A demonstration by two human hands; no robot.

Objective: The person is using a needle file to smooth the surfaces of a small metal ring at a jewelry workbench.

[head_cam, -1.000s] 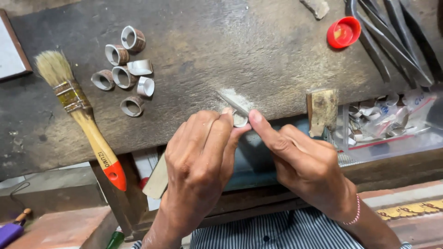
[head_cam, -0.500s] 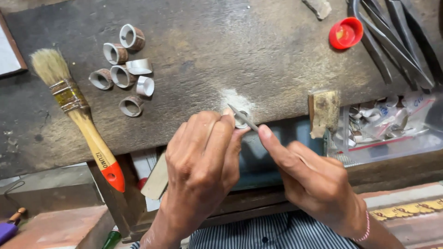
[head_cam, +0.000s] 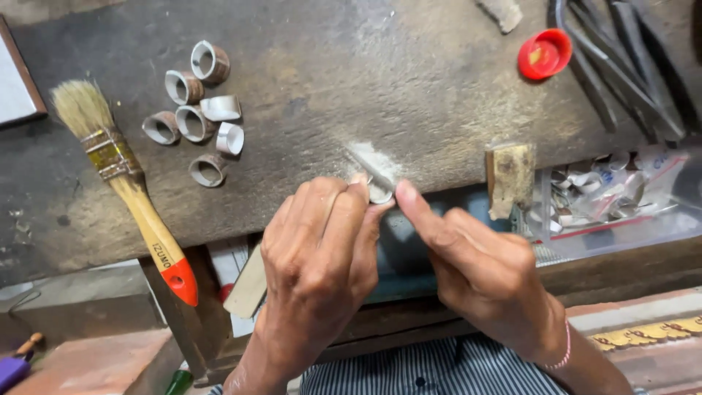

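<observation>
A worn, dark workbench (head_cam: 351, 80) with a scuffed, dusty top fills the view, its front edge pale with a patch of light filings just above the hands. The left hand (head_cam: 314, 256) pinches a small silvery metal ring (head_cam: 380, 192) between thumb and fingertips at that edge; the ring looks thin-walled, dull grey and curved, mostly hidden by the fingers. The right hand (head_cam: 482, 271) meets it from the other side, its forefinger stretched out and pressed to the ring; whether it holds a slim tool there I cannot tell. To the upper left lie seven similar ring blanks (head_cam: 194, 121), short open bands of bent sheet metal, clustered close together. Beside them rests a paintbrush (head_cam: 121, 183) with pale bristles, brass ferrule, wooden handle and red tip. A red cap (head_cam: 545, 55) sits at upper right near dark metal tools (head_cam: 621, 66), and a wooden block (head_cam: 510, 179) stands at the bench edge.
</observation>
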